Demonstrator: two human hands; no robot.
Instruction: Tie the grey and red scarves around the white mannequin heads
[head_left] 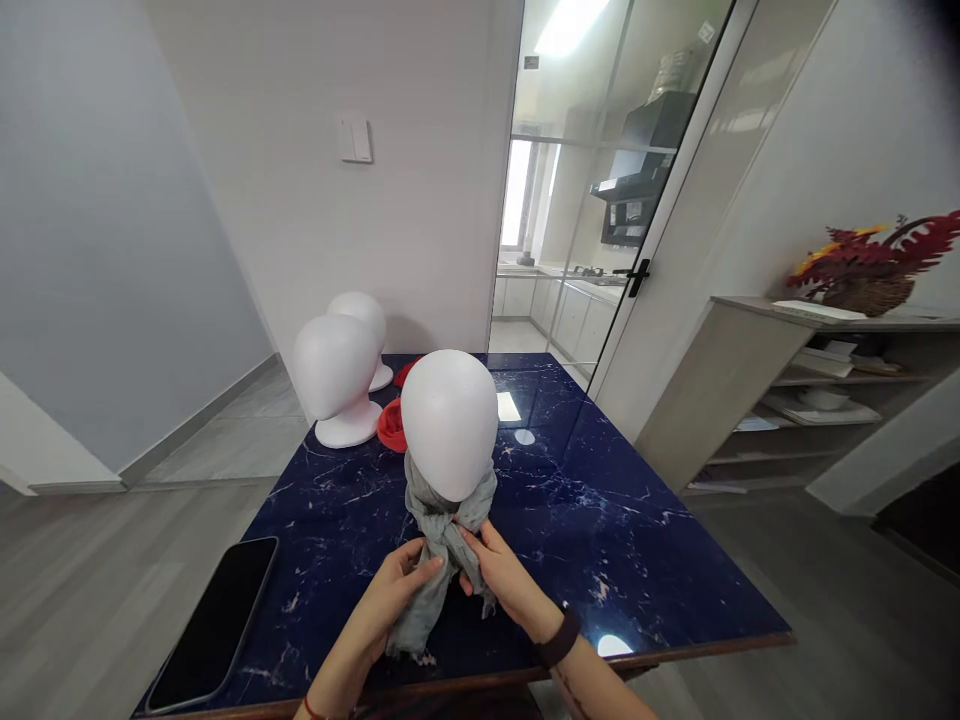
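A white mannequin head [450,420] stands upright near the front of the table. Around its neck goes a grey scarf [431,500], knotted at the front, with its ends hanging toward me. My left hand [397,590] grips the scarf's left end below the knot, thumb on top. On the other side, my right hand [499,570] has its fingers closed on the scarf just right of the knot, with some fingertips hidden behind the cloth.
The dark blue marble-patterned table [585,510] carries two more white mannequin heads [335,370] at the back left. Red cloth [392,427] lies beside them. A black phone [217,620] rests at the front left edge. Beyond are a glass door [570,200] and a shelf [757,370].
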